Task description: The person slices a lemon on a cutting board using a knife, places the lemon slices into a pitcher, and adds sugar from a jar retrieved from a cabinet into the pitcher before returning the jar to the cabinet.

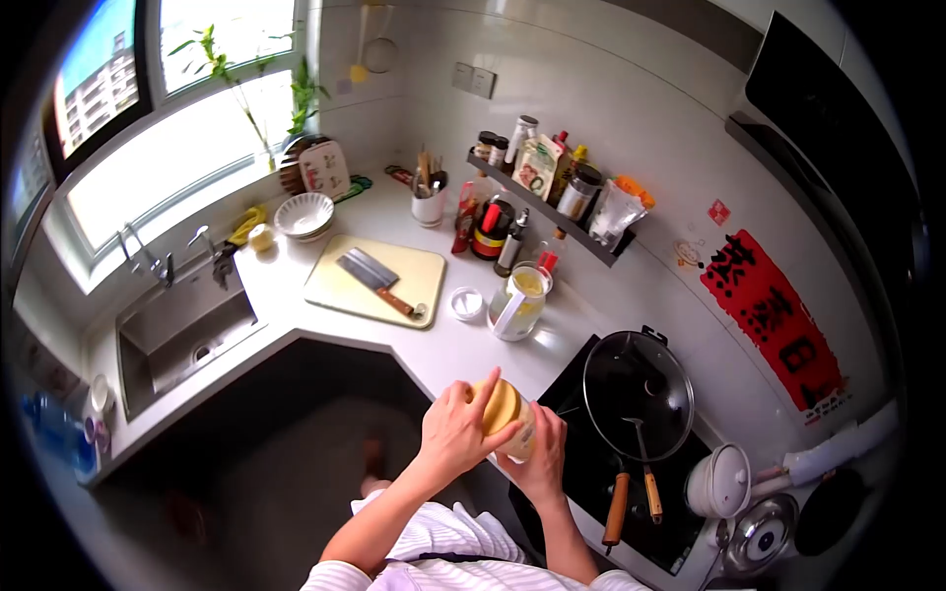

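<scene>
Near the counter's front edge, both my hands are on a jar with a yellow lid. My left hand is closed over the lid, its index finger stretched up along the lid's side and its thumb across the front. Wrapped round the jar's body is my right hand. The jar is tilted, and its contents are hidden. Just beyond stand a glass pitcher with yellowish contents and a small white dish.
A cleaver lies on the cutting board. To the right, a lidded pan sits on the black stove, handles jutting forward. A spice shelf runs along the wall. At left is the sink.
</scene>
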Available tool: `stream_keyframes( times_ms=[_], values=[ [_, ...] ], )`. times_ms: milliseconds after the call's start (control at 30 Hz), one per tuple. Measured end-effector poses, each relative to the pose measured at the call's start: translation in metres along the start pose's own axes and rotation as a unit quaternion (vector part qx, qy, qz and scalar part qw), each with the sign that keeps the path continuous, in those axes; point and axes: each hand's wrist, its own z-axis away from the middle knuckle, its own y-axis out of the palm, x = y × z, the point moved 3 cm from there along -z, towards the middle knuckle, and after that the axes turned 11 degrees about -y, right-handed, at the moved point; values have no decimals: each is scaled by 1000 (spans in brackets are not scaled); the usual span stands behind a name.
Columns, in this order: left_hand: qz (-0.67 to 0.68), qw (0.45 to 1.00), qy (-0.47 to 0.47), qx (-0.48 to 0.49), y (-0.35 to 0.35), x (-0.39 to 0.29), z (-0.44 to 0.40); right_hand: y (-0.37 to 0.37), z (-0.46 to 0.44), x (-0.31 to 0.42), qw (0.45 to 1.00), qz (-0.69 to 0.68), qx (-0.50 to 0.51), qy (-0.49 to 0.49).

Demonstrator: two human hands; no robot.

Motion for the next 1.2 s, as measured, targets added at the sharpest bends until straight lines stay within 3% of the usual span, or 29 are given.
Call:
stream_keyframes(
  times_ms=[67, 100, 200, 267, 300, 367, 467, 533, 600, 667, 733, 800, 867, 900, 933, 1000, 1100, 1200],
  values=[
    [-26, 987, -118, 101, 13, 8, -23, 2, -11, -8, 995, 87, 51, -12],
    [-32, 991, -67, 116, 17, 17, -34, 4, -16, -14, 994, 96, 49, -6],
    [14, 965, -66, 252, 23, 47, -79, 19, -33, -33, 993, 106, 53, 4],
    [94, 968, 169, 162, 17, 54, -103, 33, -44, -47, 995, 73, 44, 60],
    [97, 965, 176, 171, 18, 60, -117, 39, -52, -51, 993, 85, 49, 67],
    [85, 923, 307, 216, 21, 61, -142, 51, -71, -57, 990, 93, 54, 94],
    [38, 917, 327, 224, 36, 78, -178, 66, -96, -65, 985, 91, 57, 137],
    [58, 912, 316, 255, 35, 85, -198, 75, -107, -67, 981, 130, 76, 125],
    [110, 925, 142, 336, 44, 98, -215, 84, -114, -70, 978, 142, 67, 138],
    [148, 915, 101, 363, 67, 112, -230, 89, -119, -70, 970, 184, 74, 140],
    [217, 794, -106, 558, 83, 124, -243, 92, -117, -73, 965, 190, 66, 170],
    [382, 640, -205, 635, 106, 143, -246, 84, -113, -80, 955, 207, 25, 209],
    [481, 607, -193, 602, 110, 149, -251, 74, -110, -83, 948, 233, 24, 217],
    [476, 621, -183, 596, 110, 152, -253, 69, -108, -87, 950, 217, 2, 227],
    [498, 601, -188, 596, 113, 157, -253, 65, -105, -90, 951, 199, -22, 235],
    [492, 629, -165, 578, 122, 166, -248, 56, -105, -94, 956, 182, -36, 227],
    [421, 706, -138, 553, 170, 209, -228, 48, -108, -101, 960, 174, -50, 215],
    [324, 717, -186, 589, 202, 238, -208, 45, -116, -111, 961, 181, -28, 207]
  ],
)
